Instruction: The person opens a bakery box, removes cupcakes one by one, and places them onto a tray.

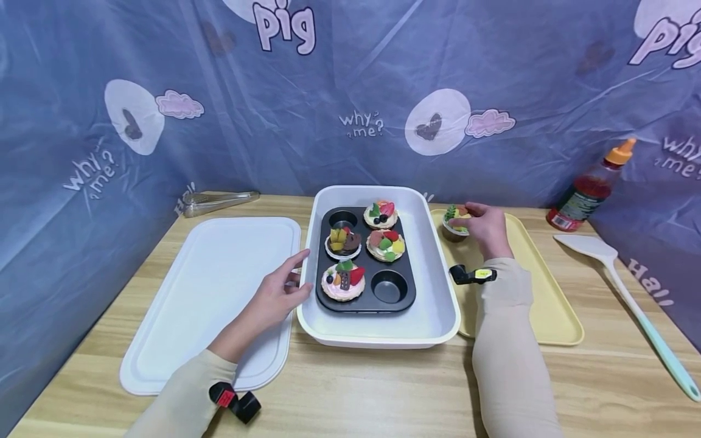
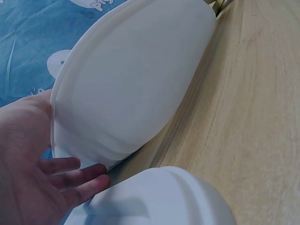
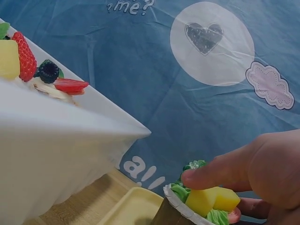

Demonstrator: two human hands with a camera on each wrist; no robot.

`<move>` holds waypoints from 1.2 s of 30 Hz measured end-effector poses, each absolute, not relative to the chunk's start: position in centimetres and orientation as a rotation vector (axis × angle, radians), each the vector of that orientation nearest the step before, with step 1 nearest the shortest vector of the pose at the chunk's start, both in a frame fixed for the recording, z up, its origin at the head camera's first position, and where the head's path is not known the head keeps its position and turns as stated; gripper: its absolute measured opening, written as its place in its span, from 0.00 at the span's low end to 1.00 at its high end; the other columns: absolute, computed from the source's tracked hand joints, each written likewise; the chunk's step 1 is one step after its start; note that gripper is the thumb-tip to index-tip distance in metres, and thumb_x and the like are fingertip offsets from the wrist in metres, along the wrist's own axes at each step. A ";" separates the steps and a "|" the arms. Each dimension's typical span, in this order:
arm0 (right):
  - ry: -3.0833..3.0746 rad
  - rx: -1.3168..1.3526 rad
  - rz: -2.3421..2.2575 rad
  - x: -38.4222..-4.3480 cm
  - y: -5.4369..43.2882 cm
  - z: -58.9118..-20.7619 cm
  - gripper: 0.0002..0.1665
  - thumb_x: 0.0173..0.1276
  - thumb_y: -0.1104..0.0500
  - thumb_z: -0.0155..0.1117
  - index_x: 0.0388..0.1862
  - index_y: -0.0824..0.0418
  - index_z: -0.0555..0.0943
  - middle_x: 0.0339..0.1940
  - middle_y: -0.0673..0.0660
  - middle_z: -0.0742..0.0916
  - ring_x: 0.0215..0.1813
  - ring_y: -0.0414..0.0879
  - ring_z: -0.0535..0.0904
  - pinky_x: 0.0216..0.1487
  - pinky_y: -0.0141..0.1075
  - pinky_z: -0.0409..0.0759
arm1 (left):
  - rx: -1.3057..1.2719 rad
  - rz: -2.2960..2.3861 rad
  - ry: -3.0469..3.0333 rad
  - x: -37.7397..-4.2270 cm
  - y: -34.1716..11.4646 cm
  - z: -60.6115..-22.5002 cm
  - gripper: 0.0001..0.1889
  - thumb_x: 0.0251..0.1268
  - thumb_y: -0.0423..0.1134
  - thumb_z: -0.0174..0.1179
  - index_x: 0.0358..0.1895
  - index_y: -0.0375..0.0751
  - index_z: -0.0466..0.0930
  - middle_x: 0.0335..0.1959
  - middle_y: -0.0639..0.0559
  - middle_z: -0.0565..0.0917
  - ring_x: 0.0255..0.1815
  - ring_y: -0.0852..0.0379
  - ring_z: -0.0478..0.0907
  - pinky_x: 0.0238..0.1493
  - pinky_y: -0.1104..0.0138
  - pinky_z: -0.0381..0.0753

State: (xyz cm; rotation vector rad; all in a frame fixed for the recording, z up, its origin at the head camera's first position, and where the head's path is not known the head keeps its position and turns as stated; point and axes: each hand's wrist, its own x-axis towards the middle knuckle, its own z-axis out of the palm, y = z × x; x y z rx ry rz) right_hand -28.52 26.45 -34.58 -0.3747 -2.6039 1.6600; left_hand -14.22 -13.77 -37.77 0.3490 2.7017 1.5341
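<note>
My right hand (image 1: 484,226) pinches a fruit cupcake (image 1: 454,231) over the back of the yellow tray (image 1: 539,298). Yellow pieces and green leaves top it; the thumb lies across them in the right wrist view. Whether its base touches the tray I cannot tell. At the left side of the white basin (image 1: 432,325), my left hand (image 1: 274,295) touches the rim with thumb and forefinger, its other fingers loosely extended below. Inside the basin is a dark muffin tin (image 1: 364,304) with several fruit-topped cakes (image 1: 342,281); its front-right and back-left cups hold nothing.
A white tray (image 1: 219,292) lies left of the basin, with metal tongs (image 1: 219,202) behind it. On the far right are a sauce bottle (image 1: 588,188) and a spatula (image 1: 630,286) with a mint handle. A patterned blue sheet (image 1: 328,158) hangs behind.
</note>
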 end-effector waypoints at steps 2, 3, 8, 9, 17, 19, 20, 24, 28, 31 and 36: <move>-2.594 -0.372 1.665 -28.4 26.5 -34.5 0.45 0.65 0.65 0.69 0.78 0.67 0.62 0.77 0.64 0.70 0.76 0.56 0.66 0.76 0.44 0.67 | 0.352 1.540 2.698 -14.2 -13.8 -37.7 0.34 0.68 0.33 0.60 0.77 0.42 0.62 0.67 0.34 0.74 0.49 0.49 0.81 0.52 0.61 0.83; -2.588 -0.372 1.672 -28.4 26.5 -34.4 0.45 0.64 0.65 0.69 0.78 0.67 0.61 0.77 0.65 0.70 0.77 0.56 0.66 0.76 0.45 0.66 | 0.355 1.543 2.696 -14.2 -13.8 -37.7 0.34 0.68 0.34 0.60 0.77 0.42 0.62 0.66 0.34 0.74 0.49 0.49 0.81 0.51 0.62 0.83; -2.569 -0.377 1.694 -28.1 26.8 -33.8 0.48 0.66 0.61 0.69 0.79 0.67 0.57 0.79 0.64 0.67 0.78 0.57 0.63 0.78 0.45 0.62 | 0.355 1.553 2.683 -14.2 -13.9 -37.8 0.34 0.68 0.33 0.61 0.77 0.41 0.62 0.67 0.33 0.74 0.49 0.49 0.81 0.51 0.62 0.83; -2.567 -0.377 1.693 -28.0 26.8 -33.6 0.48 0.66 0.60 0.69 0.80 0.67 0.57 0.79 0.64 0.67 0.78 0.56 0.63 0.78 0.46 0.63 | 0.357 1.553 2.683 -14.2 -13.9 -37.8 0.34 0.68 0.33 0.60 0.77 0.41 0.62 0.67 0.33 0.74 0.48 0.49 0.81 0.51 0.62 0.83; -2.517 -0.377 1.660 -27.2 26.5 -31.7 0.44 0.70 0.53 0.65 0.78 0.68 0.60 0.77 0.66 0.69 0.78 0.56 0.63 0.79 0.46 0.59 | 0.357 1.546 2.688 -14.4 -13.9 -37.9 0.35 0.68 0.33 0.61 0.77 0.41 0.61 0.67 0.34 0.74 0.47 0.50 0.82 0.51 0.62 0.83; -2.487 -0.381 1.671 -26.9 26.1 -31.1 0.42 0.71 0.52 0.65 0.78 0.66 0.62 0.76 0.63 0.72 0.76 0.52 0.66 0.78 0.43 0.62 | 0.353 1.542 2.689 -14.3 -14.0 -37.9 0.35 0.67 0.33 0.61 0.77 0.41 0.62 0.66 0.34 0.75 0.46 0.51 0.82 0.51 0.62 0.83; -2.468 -0.375 1.683 -26.8 25.8 -30.8 0.41 0.71 0.52 0.64 0.78 0.66 0.63 0.74 0.61 0.75 0.73 0.49 0.69 0.76 0.41 0.65 | 0.352 1.543 2.688 -14.3 -14.0 -37.9 0.35 0.67 0.33 0.61 0.77 0.41 0.62 0.66 0.34 0.75 0.45 0.51 0.82 0.50 0.62 0.83; -2.379 -0.273 1.750 -26.4 24.6 -29.5 0.38 0.70 0.53 0.66 0.75 0.65 0.68 0.51 0.45 0.84 0.54 0.35 0.78 0.55 0.28 0.75 | 0.352 1.546 2.689 -14.3 -14.1 -37.9 0.35 0.67 0.33 0.61 0.77 0.41 0.62 0.66 0.34 0.75 0.45 0.51 0.82 0.50 0.63 0.83; -2.233 -0.123 1.954 -25.9 23.5 -28.4 0.36 0.69 0.57 0.67 0.73 0.68 0.69 0.38 0.38 0.83 0.44 0.31 0.78 0.42 0.21 0.77 | 0.359 1.561 2.685 -14.3 -14.0 -37.9 0.35 0.67 0.32 0.61 0.77 0.41 0.61 0.66 0.34 0.75 0.45 0.51 0.82 0.49 0.64 0.83; -2.178 -0.076 2.063 -25.7 22.5 -28.1 0.35 0.70 0.59 0.67 0.72 0.68 0.69 0.40 0.40 0.83 0.46 0.33 0.79 0.44 0.22 0.80 | 0.363 1.571 2.679 -14.4 -13.9 -37.9 0.35 0.67 0.32 0.61 0.77 0.41 0.61 0.66 0.34 0.75 0.45 0.51 0.82 0.49 0.64 0.83; -2.273 -0.057 2.017 -25.8 20.4 -28.0 0.34 0.73 0.58 0.64 0.74 0.67 0.67 0.47 0.46 0.81 0.52 0.38 0.80 0.61 0.33 0.81 | 0.363 1.568 2.680 -14.5 -13.8 -37.9 0.36 0.67 0.33 0.61 0.77 0.41 0.61 0.66 0.34 0.75 0.45 0.51 0.82 0.50 0.63 0.83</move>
